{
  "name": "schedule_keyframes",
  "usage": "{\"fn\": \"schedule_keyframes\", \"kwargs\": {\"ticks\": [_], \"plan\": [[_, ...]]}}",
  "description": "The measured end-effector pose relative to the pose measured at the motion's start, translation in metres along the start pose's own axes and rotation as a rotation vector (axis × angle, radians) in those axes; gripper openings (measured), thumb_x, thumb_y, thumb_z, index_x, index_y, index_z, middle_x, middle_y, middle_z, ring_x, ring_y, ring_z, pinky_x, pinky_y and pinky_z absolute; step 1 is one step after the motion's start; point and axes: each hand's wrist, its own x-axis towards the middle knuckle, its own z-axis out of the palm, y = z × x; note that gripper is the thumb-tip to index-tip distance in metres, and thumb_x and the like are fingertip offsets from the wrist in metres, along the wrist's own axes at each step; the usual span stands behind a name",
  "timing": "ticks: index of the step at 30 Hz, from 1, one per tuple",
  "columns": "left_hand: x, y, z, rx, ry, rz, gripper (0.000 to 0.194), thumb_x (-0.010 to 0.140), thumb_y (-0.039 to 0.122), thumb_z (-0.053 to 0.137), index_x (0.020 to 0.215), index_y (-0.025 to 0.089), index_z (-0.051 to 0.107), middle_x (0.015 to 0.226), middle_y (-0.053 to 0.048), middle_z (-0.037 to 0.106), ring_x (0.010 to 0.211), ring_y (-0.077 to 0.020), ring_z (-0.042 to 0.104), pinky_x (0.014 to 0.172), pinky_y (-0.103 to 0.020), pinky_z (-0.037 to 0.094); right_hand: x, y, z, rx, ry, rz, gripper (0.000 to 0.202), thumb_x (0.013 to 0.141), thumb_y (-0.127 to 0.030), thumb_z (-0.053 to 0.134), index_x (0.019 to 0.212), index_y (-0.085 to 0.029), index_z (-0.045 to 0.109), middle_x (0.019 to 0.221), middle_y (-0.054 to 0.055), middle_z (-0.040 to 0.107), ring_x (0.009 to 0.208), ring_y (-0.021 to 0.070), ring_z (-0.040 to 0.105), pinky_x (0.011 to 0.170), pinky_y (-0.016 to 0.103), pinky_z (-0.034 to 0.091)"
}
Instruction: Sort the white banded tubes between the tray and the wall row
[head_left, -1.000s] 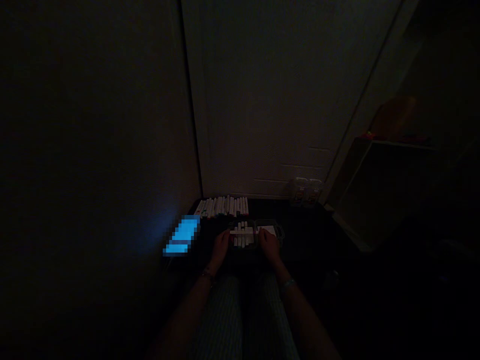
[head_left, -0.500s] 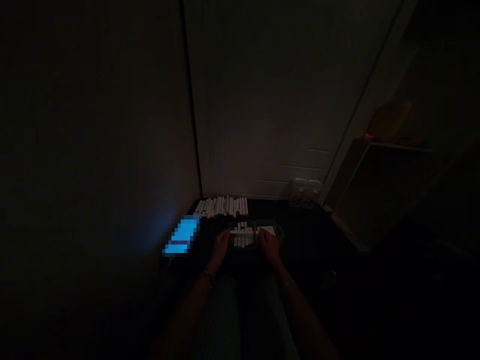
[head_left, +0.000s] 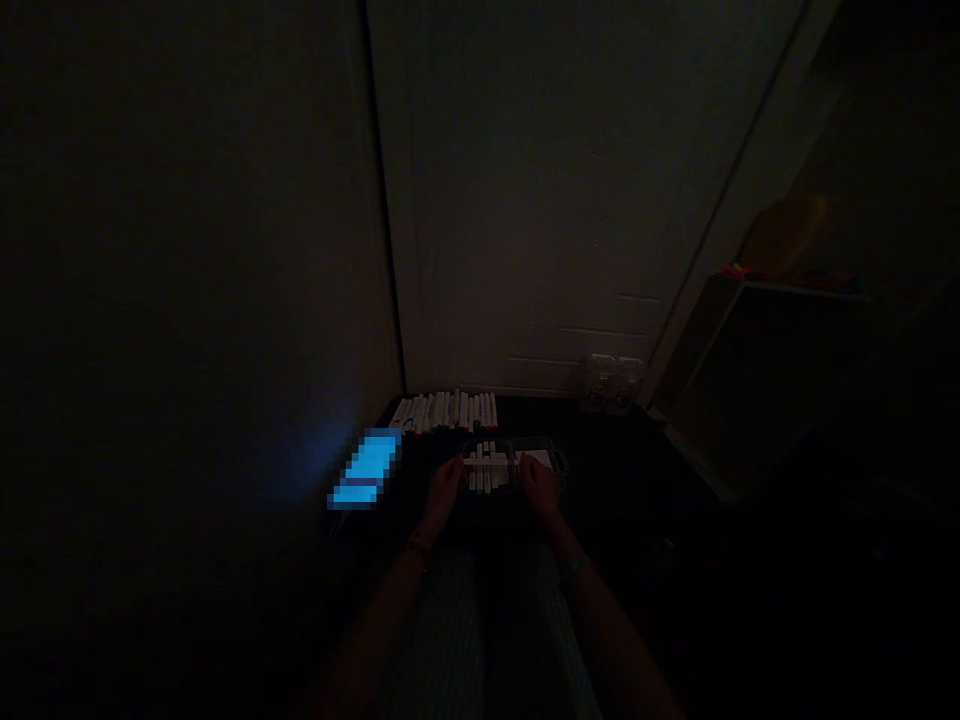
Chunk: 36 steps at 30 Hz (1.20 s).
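A white marker [head_left: 487, 462] lies level between my two hands, above an opened clear case [head_left: 561, 470]. My left hand [head_left: 446, 486] is closed on the marker's left end. At its right end, my right hand [head_left: 538, 484] has its fingers closed on it. Several white markers [head_left: 484, 482] lie side by side in the left half of the case, and a white sheet or label [head_left: 534, 459] shows in the right half. Behind the case, a row of white markers [head_left: 442, 412] lies on the dark table. The picture is very dark, so fine detail is lost.
A glowing blue screen [head_left: 367, 470], blurred into blocks, is at the table's left side. Two clear plastic cases [head_left: 611, 385] stand at the back right against the wall. Further right is a shelf unit [head_left: 780, 350] with a rounded orange thing [head_left: 787, 232] on top.
The held marker looks slightly higher, and a purple spot now shows near its right end by my right hand. Both hands have kept nearly the same place and grip.
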Motion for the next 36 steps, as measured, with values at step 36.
{"fn": "schedule_keyframes", "kwargs": {"ticks": [36], "plan": [[-0.0007, 0.0013, 0.0014, -0.018, 0.046, -0.053, 0.040, 0.071, 0.049, 0.044, 0.072, 0.012, 0.060, 0.068, -0.003, 0.060, 0.066, -0.0144, 0.051, 0.065, -0.025, 0.041, 0.0006, 0.0045, 0.0062, -0.035, 0.030, -0.020, 0.049, 0.089, -0.042, 0.016, 0.087, -0.021, 0.060, 0.078, 0.002, 0.063, 0.068, 0.0113, 0.054, 0.054, 0.019, 0.026]]}}
